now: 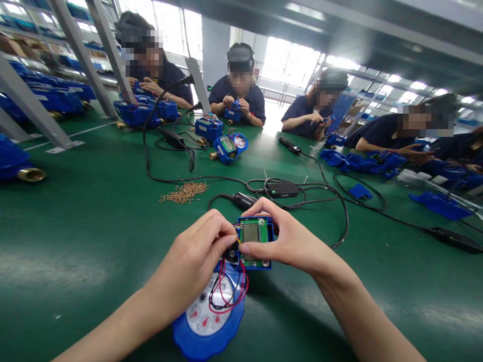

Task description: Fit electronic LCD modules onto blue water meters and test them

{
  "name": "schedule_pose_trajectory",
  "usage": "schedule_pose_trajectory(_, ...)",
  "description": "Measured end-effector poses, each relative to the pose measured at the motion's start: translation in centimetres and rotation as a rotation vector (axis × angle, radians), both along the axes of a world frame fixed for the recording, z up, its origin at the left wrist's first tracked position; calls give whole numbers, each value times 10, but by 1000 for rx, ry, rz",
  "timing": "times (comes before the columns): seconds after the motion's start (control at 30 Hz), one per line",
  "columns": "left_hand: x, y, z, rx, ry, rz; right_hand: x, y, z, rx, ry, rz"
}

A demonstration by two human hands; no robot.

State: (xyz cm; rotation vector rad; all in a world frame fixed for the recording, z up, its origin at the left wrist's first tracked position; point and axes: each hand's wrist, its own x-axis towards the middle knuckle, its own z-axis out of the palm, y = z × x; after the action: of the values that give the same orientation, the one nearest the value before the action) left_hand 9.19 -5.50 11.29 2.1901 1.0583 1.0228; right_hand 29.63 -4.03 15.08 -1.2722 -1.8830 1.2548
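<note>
A blue water meter (pixel 232 329) rests on the bench in front of me, its white dial (pixel 207 322) facing up with small red pointers. Above the dial, a square blue housing holds a green circuit board (pixel 265 236) with a grey display (pixel 250 232). My right hand (pixel 290 239) grips this housing, thumb across the front and fingers behind the top edge. At its left side my left hand (pixel 196 251) is closed in a pinch on thin wires, a yellow one showing by the fingertips. Red and black wires (pixel 245 291) loop down over the dial.
Small brass screws (pixel 184 192) lie in a pile beyond my left hand. Black cables and an adapter (pixel 282 189) cross the bench. Another open meter (pixel 230 147) sits farther back. Several co-workers (pixel 237 95) handle blue parts opposite. Metal posts (pixel 37 105) stand at left.
</note>
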Motion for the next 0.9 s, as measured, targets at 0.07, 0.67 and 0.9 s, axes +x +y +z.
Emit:
schedule_pose_trajectory(0.07,1,-1,0,19,-11,5,0,0,0,12,-6,10)
schedule_pose_trajectory(0.67,-8,0,8,-338,-47,33,-4,3,-11,-191,248,-41)
schedule_pose_trajectory(0.9,-9,-2,11,-385,-114,55,-4,2,-10,-149,244,-17)
